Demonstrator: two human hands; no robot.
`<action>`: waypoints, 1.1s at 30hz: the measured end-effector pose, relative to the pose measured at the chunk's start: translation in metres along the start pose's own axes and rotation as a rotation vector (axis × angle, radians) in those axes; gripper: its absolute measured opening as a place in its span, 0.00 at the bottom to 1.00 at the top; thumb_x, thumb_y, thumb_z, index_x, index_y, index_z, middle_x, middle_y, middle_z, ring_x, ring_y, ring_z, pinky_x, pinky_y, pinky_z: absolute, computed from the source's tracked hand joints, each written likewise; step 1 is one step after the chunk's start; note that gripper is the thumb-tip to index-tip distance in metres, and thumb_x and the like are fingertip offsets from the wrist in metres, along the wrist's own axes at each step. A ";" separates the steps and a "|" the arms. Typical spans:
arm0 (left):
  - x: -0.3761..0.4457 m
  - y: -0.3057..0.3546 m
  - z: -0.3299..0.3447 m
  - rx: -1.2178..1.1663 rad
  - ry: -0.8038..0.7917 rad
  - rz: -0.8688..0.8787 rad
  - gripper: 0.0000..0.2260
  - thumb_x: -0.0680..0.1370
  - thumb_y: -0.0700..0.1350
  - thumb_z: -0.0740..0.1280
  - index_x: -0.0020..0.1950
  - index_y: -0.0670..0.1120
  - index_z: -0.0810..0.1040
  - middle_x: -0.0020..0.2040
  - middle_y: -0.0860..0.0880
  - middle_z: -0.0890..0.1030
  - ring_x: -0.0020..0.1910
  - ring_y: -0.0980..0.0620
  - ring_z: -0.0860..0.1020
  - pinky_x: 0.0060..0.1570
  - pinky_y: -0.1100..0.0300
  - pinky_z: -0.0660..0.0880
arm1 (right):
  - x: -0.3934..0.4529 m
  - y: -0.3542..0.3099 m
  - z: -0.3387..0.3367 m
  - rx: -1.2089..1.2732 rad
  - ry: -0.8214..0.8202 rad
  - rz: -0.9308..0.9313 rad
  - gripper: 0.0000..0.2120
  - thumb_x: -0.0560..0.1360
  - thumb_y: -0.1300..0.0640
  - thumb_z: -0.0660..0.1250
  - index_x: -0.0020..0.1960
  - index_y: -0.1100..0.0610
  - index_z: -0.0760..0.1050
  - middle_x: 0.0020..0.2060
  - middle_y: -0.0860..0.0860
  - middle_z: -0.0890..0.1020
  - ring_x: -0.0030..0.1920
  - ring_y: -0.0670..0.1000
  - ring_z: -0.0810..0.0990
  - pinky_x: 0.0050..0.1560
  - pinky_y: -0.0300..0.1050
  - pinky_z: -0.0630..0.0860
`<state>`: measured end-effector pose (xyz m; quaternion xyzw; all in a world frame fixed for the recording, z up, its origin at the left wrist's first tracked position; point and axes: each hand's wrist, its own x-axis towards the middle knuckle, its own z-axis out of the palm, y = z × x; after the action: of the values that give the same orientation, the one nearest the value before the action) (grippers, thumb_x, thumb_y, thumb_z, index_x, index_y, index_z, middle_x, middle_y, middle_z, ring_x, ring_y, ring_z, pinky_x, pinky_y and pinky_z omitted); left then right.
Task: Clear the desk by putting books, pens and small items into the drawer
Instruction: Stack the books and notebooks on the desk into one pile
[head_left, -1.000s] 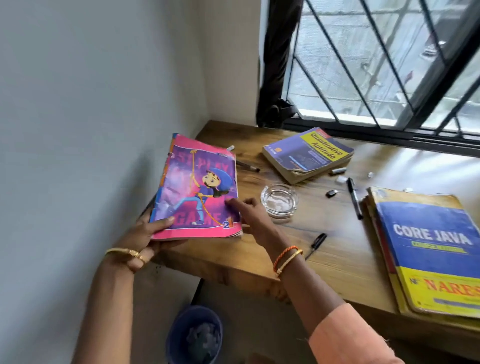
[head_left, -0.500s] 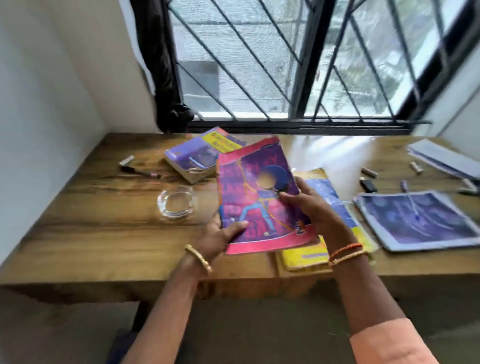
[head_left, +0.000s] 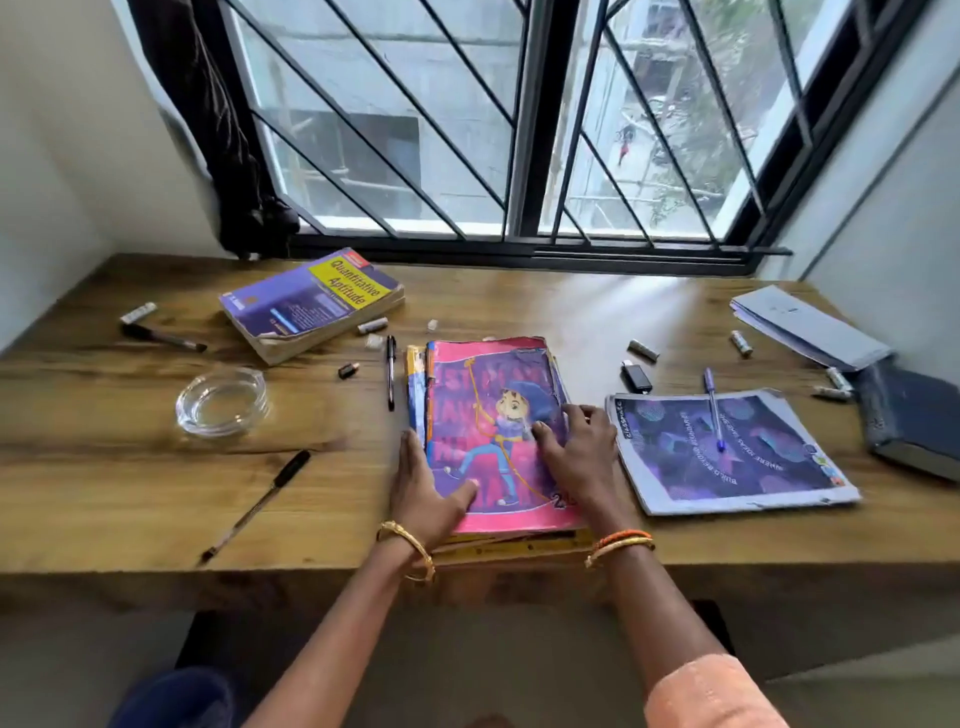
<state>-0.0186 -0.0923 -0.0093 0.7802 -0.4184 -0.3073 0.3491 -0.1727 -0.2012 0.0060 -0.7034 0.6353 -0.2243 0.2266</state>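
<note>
Stacking step: left hand (head_left: 423, 493) and right hand (head_left: 574, 457) flat, open, squaring pink comic book (head_left: 488, 410) atop pile at counter (head_left: 156, 493) front edge. Next, probably gripping the pile; drawer unseen.

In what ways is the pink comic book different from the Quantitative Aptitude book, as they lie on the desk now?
The pink comic book is thin and lies on top of a stack; the Quantitative Aptitude book is thick and lies alone, straight on the desk. The left hand and right hand rest on the pink one; nobody touches the Quantitative Aptitude book. Both lie flat, cover up.
</note>
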 end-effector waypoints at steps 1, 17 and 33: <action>0.000 0.001 0.001 0.000 0.005 -0.012 0.47 0.72 0.52 0.70 0.77 0.41 0.41 0.78 0.45 0.46 0.77 0.50 0.48 0.75 0.58 0.48 | 0.001 0.000 0.000 -0.024 -0.023 0.008 0.22 0.75 0.46 0.65 0.65 0.53 0.72 0.63 0.58 0.69 0.66 0.61 0.66 0.66 0.53 0.62; 0.007 -0.001 -0.016 -0.137 -0.047 -0.117 0.31 0.58 0.54 0.67 0.57 0.50 0.61 0.59 0.45 0.74 0.55 0.44 0.76 0.57 0.50 0.74 | 0.014 -0.019 -0.002 -0.161 -0.194 0.118 0.21 0.78 0.53 0.57 0.71 0.49 0.62 0.70 0.58 0.64 0.71 0.60 0.62 0.69 0.59 0.57; 0.236 -0.023 -0.223 0.330 0.436 -0.101 0.24 0.75 0.50 0.66 0.64 0.36 0.69 0.65 0.36 0.70 0.66 0.39 0.68 0.66 0.52 0.63 | 0.092 -0.260 0.140 0.952 -0.655 0.358 0.05 0.73 0.62 0.63 0.49 0.58 0.69 0.42 0.54 0.74 0.39 0.50 0.76 0.34 0.38 0.79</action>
<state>0.2722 -0.2231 0.0542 0.8940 -0.3384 -0.0768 0.2834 0.1265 -0.2647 0.0540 -0.4393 0.4710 -0.2141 0.7345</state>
